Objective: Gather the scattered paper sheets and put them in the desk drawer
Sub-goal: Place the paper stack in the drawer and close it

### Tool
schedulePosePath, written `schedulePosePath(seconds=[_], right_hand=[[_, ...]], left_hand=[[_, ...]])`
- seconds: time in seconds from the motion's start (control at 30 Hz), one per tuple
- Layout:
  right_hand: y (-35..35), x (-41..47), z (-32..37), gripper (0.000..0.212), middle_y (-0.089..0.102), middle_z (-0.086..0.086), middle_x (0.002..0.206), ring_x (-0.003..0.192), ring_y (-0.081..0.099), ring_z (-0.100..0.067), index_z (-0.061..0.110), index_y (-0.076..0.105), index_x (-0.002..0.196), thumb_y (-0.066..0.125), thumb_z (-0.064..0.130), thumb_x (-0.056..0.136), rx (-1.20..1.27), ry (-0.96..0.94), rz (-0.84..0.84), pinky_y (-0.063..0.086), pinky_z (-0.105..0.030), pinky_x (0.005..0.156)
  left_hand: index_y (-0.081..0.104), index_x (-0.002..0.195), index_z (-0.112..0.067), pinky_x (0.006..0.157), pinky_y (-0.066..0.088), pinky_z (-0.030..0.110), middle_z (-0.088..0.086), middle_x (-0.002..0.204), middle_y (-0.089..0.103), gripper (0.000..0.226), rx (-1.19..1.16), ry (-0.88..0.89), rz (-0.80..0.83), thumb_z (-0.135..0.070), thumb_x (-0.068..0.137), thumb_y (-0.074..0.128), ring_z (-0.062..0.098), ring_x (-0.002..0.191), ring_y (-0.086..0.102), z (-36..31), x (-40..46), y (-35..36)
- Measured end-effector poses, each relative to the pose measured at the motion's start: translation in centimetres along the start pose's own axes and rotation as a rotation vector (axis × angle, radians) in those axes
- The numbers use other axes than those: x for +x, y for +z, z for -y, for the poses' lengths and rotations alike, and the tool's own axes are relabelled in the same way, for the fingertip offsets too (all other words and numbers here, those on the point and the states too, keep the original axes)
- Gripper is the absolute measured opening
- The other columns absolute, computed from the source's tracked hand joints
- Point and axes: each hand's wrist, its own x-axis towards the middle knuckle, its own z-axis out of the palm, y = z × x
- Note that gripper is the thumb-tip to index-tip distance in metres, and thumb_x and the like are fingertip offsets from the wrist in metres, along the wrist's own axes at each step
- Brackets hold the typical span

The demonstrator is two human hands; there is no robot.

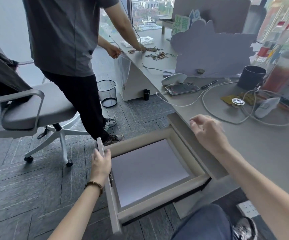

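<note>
The desk drawer (pixel 159 135) stands pulled out below the grey desk (pixel 270 153). White paper sheets (pixel 147 168) lie flat on its bottom and fill it. My left hand (pixel 101 162) grips the top edge of the drawer's front panel (pixel 111 201), thumb inside, fingers outside. My right hand (pixel 207 131) hovers above the desk's front edge, just over the drawer's back right corner, fingers loosely curled and holding nothing.
A person (pixel 67 49) stands left of the desk, handling small pieces. An office chair (pixel 29 110) sits at the left and a mesh bin (pixel 108 93) behind. On the desk lie a phone (pixel 182 88), cables (pixel 227 108), a dark cup (pixel 252 77) and a cloud-shaped board (pixel 211 47).
</note>
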Motion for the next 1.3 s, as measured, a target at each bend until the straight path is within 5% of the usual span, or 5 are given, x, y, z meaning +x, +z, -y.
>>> schedulePosePath(seconds=[0.17, 0.3, 0.77, 0.93, 1.3], right_hand=[[-0.7, 1.7, -5.8, 0.033, 0.063, -0.011, 0.132, 0.122, 0.055, -0.037, 0.014, 0.066, 0.127, 0.054, 0.026, 0.099, -0.342, -0.010, 0.062, 0.040, -0.042, 0.105], [0.0, 1.3, -7.2, 0.031, 0.063, -0.008, 0.129, 0.121, 0.053, -0.035, 0.016, 0.069, 0.124, 0.056, 0.029, 0.099, -0.325, -0.043, 0.032, 0.042, -0.043, 0.106], [0.0, 1.1, -6.4, 0.030, 0.063, -0.008, 0.125, 0.117, 0.053, -0.032, 0.015, 0.068, 0.120, 0.048, 0.027, 0.101, -0.328, -0.026, 0.030, 0.047, -0.041, 0.098], [-0.2, 1.2, -6.8, 0.032, 0.063, -0.007, 0.125, 0.119, 0.053, -0.031, 0.015, 0.068, 0.120, 0.047, 0.028, 0.101, -0.301, -0.025, 0.033, 0.045, -0.042, 0.101], [0.1, 1.4, -7.6, 0.032, 0.062, -0.006, 0.126, 0.120, 0.052, -0.029, 0.016, 0.068, 0.120, 0.048, 0.029, 0.100, -0.286, -0.052, 0.001, 0.044, -0.039, 0.102]], left_hand=[[0.053, 0.140, -0.021, 0.104, 0.047, 0.050, 0.013, 0.140, 0.059, 0.101, -0.677, -0.400, 0.222, -0.093, 0.071, 0.036, 0.031, 0.124, 0.060, 3.8, 0.7, 0.3], [0.066, 0.096, -0.009, 0.044, 0.053, 0.024, 0.008, 0.064, 0.069, 0.046, -0.769, -0.363, 0.197, -0.042, 0.104, 0.034, 0.019, 0.048, 0.066, 3.0, 0.0, 1.0], [0.045, 0.138, -0.030, 0.042, 0.045, 0.017, -0.004, 0.081, 0.069, 0.055, -0.733, -0.223, 0.372, 0.007, 0.102, 0.026, 0.005, 0.038, 0.049, -0.2, -1.4, 7.6], [0.036, 0.151, -0.026, 0.053, 0.059, 0.029, 0.004, 0.115, 0.066, 0.058, -0.780, -0.237, 0.438, 0.006, 0.104, 0.031, 0.012, 0.064, 0.071, -2.6, -1.3, 12.0], [0.033, 0.154, -0.022, 0.110, 0.039, 0.058, 0.007, 0.156, 0.040, 0.057, -0.863, -0.203, 0.537, 0.004, 0.103, 0.037, 0.029, 0.141, 0.043, -7.0, -1.8, 20.0]])
